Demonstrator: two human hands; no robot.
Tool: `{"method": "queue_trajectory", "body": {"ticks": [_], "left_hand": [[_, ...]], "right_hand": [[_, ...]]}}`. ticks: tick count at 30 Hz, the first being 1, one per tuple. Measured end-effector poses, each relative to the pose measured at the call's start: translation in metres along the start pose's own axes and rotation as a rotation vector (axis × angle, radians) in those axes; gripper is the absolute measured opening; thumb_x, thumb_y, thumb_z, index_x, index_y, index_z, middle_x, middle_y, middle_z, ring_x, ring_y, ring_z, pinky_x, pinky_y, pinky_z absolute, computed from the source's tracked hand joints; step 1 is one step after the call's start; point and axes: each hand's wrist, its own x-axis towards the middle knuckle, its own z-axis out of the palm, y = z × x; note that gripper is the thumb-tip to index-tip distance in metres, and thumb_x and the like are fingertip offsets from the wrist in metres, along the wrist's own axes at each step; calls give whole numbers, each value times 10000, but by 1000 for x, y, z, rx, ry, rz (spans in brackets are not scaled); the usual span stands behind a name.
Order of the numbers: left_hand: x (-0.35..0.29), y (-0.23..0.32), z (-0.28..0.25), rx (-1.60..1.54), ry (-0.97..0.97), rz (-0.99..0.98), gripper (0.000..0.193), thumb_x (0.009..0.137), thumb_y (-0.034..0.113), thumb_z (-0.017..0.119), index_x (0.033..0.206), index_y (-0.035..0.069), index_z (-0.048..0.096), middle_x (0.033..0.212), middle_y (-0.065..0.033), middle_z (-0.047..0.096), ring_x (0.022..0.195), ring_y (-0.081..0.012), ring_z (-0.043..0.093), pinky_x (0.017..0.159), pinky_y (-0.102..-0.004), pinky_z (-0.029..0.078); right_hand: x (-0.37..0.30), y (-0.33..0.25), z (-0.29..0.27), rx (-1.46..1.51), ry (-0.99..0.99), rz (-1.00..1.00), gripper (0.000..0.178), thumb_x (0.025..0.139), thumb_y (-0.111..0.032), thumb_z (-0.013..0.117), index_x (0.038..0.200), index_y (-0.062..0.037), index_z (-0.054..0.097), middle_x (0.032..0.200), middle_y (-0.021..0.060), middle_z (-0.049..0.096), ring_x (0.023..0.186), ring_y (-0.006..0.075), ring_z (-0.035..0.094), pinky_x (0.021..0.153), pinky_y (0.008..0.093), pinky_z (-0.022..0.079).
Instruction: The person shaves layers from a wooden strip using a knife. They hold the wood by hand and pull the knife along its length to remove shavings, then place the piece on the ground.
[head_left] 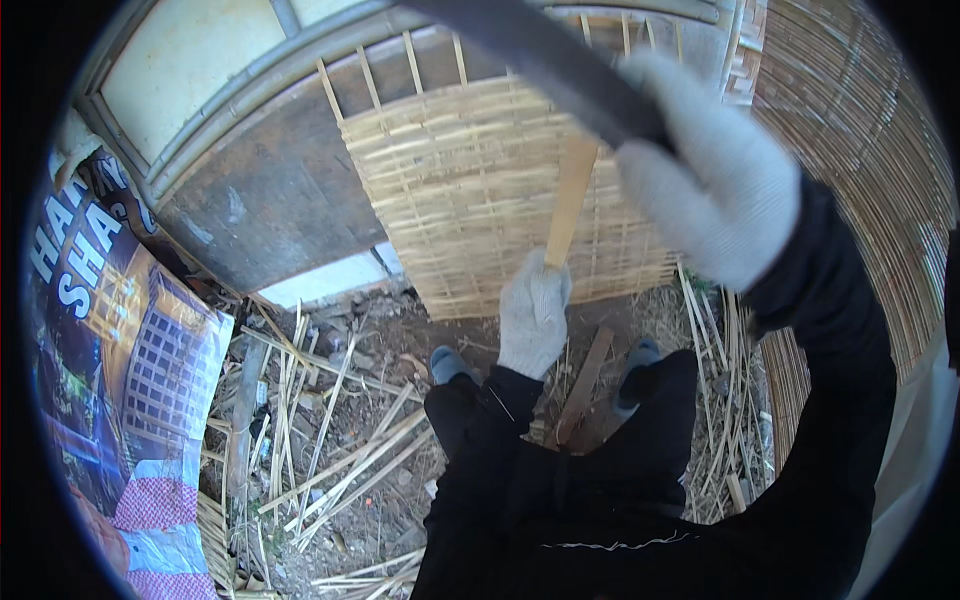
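My right hand (710, 170), in a whitish knit glove, is raised and closed round a long dark blade that looks like a machete (540, 65); both are smeared by motion. The blade slants up to the left, past the top of the picture. Lower down, my gloved left hand (535, 315) grips the bottom end of a flat bamboo slat (570, 205). This slat stands nearly upright, its top at or behind the machete; I cannot tell if they touch. Behind both hands leans a woven bamboo panel (450, 180), with loose strip ends sticking out along its upper edge.
Cut bamboo strips (350, 460) litter the dirt at left, with more strips (715, 370) at right. Between my feet lies a brown wooden piece (585, 385). A printed banner (110, 330) hangs at left, a dark board (260, 200) stands behind, and a slatted bamboo wall (850, 130) rises at right.
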Motion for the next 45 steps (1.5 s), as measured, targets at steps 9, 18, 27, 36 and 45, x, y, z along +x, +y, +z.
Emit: {"method": "queue_trajectory", "body": {"ticks": [9, 18, 27, 36, 45], "left_hand": [[-1, -50, -7, 75, -44, -25, 355, 1026, 323, 310, 918, 49, 510, 676, 2, 479, 600, -110, 436, 560, -285, 363], [-7, -68, -2, 82, 149, -10, 342, 1027, 317, 391, 915, 26, 530, 689, -45, 505, 631, -154, 465, 607, -334, 403], [15, -27, 22, 260, 62, -4, 280, 1013, 274, 429, 999, 15, 536, 746, -175, 539, 678, -319, 529, 652, -386, 425], [-5, -94, 43, 155, -11, -66, 233, 1014, 231, 413, 1007, 46, 555, 905, -63, 590, 806, -157, 527, 791, -313, 438], [10, -107, 48, 233, 36, -56, 321, 1002, 339, 453, 1011, 23, 510, 789, -181, 566, 714, -339, 554, 693, -424, 441]], "right_hand": [[9, 14, 13, -139, -48, -35, 302, 909, -31, 500, 1207, 12, 476, 712, 91, 537, 586, 180, 572, 532, 306, 470], [17, 37, 17, -205, -48, 76, 264, 906, -141, 522, 1115, 17, 482, 777, 250, 635, 749, 422, 660, 672, 484, 523], [21, 45, -30, -169, -31, 50, 206, 929, -88, 518, 1115, -1, 501, 685, 125, 546, 587, 252, 598, 568, 367, 495], [-12, 84, 13, -183, -149, 184, 203, 928, -116, 546, 1080, -8, 466, 721, 161, 577, 615, 317, 619, 573, 401, 486], [-3, 94, 24, -371, -93, 181, 243, 896, -92, 548, 1095, 3, 446, 759, 245, 616, 712, 391, 649, 590, 448, 499]]}}
